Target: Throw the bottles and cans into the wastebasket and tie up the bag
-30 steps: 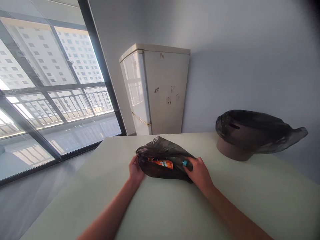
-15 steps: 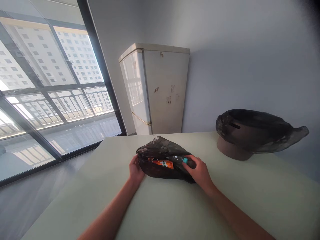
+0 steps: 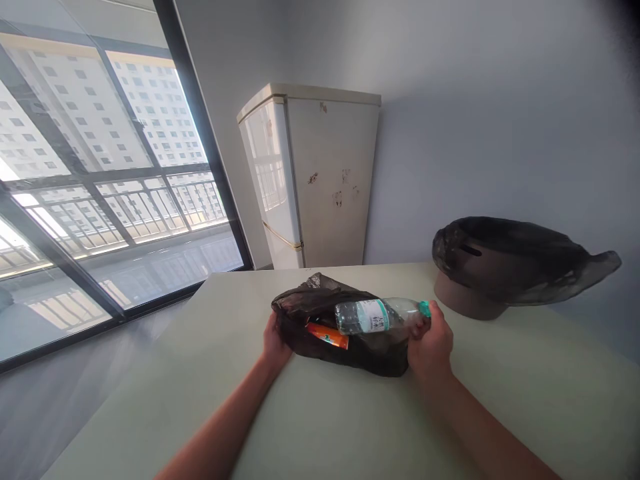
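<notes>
A clear plastic bottle (image 3: 364, 316) with a green cap and a white-and-green label lies sideways over the mouth of a black plastic bag (image 3: 370, 363). My right hand (image 3: 434, 343) grips it by the neck and cap end. Inside the bag's opening, below the bottle's base, an orange can (image 3: 327, 335) shows. My left hand (image 3: 275, 343) holds the bag's left rim, its fingertips partly hidden behind the plastic.
The pale green table (image 3: 320, 427) carries a brown bin (image 3: 467, 293) at the right, lined with another black bag. Behind the table stand an old fridge (image 3: 333, 173) and a grey wall. A sliding glass door (image 3: 100, 173) is on the left.
My right hand has drawn the bottle to the right, mostly out of the bag, so its label now shows. My left hand has stayed at the bag's left rim.
</notes>
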`<state>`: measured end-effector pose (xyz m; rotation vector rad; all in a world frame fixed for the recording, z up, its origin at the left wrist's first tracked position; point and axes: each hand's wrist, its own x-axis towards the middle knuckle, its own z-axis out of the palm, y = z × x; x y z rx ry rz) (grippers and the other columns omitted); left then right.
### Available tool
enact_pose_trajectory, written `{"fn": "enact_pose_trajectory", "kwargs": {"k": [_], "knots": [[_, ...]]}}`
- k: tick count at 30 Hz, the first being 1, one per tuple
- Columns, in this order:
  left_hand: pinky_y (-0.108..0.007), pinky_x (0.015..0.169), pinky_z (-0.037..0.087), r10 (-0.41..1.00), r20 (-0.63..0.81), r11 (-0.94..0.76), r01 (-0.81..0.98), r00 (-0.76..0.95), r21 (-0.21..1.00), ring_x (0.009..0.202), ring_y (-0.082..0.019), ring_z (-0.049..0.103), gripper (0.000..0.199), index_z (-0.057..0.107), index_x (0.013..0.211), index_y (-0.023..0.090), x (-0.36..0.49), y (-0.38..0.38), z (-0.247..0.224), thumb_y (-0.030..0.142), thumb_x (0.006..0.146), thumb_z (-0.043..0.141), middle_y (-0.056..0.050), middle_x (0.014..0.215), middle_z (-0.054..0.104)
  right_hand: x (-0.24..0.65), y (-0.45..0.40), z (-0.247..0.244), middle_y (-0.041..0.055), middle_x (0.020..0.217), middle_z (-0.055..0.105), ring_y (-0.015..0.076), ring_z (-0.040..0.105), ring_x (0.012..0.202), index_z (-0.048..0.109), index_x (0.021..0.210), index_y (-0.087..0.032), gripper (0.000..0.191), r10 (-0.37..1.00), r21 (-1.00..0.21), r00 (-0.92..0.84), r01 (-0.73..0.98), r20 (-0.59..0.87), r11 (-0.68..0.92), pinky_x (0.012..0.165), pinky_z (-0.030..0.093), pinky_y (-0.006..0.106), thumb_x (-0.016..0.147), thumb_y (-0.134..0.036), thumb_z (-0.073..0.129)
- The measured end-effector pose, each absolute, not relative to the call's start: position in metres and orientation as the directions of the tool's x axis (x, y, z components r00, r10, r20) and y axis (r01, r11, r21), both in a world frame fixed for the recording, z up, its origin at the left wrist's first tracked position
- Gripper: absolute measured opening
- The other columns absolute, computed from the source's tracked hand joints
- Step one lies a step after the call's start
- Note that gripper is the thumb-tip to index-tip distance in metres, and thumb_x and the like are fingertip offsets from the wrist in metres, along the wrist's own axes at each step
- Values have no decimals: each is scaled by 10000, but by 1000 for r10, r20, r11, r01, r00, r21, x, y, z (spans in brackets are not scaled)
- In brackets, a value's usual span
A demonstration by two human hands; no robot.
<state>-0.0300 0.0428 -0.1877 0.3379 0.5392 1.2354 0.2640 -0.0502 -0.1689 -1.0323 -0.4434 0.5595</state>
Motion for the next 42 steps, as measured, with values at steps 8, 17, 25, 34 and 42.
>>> {"fn": "enact_pose_trajectory", "kwargs": {"k": [8, 17, 25, 34, 42], "knots": [[-536, 1091, 518, 813, -141, 528, -612, 565, 589, 1234, -392, 681, 470, 745, 1136, 155, -36, 30, -195, 553, 887, 736, -175, 1115, 779, 249, -53, -162, -2, 710, 610, 97, 333, 480, 573, 856, -226, 386, 923, -867, 372, -424, 95, 260, 491, 326, 290, 932, -602, 610], [-532, 1109, 483, 848, 16, 445, -728, 530, 521, 1354, -409, 581, 839, 693, 1218, 190, -32, 33, -189, 830, 678, 749, -191, 1223, 731, 231, -61, -172, -80, 522, 472, 112, 416, 506, 655, 1165, -226, 403, 973, -954, 198, -250, 116, 165, 539, 347, 256, 889, -501, 757], [-399, 1005, 559, 956, 67, 201, -803, 286, 561, 1048, -235, 731, 544, 607, 1423, 358, -31, 44, -187, 382, 906, 775, -50, 1254, 737, 232, -60, -176, -68, 605, 518, 93, 409, 513, 682, 1141, -234, 373, 978, -963, 172, -220, 121, 158, 567, 416, 272, 873, -468, 791], [-263, 803, 576, 953, 160, 65, -691, 256, 720, 890, -154, 721, 482, 630, 1363, 355, -32, 41, -185, 405, 906, 778, -11, 1161, 727, 233, -62, -167, -53, 565, 508, 118, 436, 549, 685, 1135, -229, 389, 961, -952, 249, -248, 119, 182, 525, 385, 254, 876, -500, 788], [-372, 869, 568, 785, 125, 255, -500, 606, 828, 973, -289, 729, 768, 757, 1174, 123, -33, 37, -199, 802, 839, 625, -149, 1057, 762, 235, -62, -162, -45, 659, 506, 103, 423, 566, 682, 1167, -244, 368, 941, -917, 317, -328, 119, 227, 515, 368, 240, 904, -488, 763]]}}
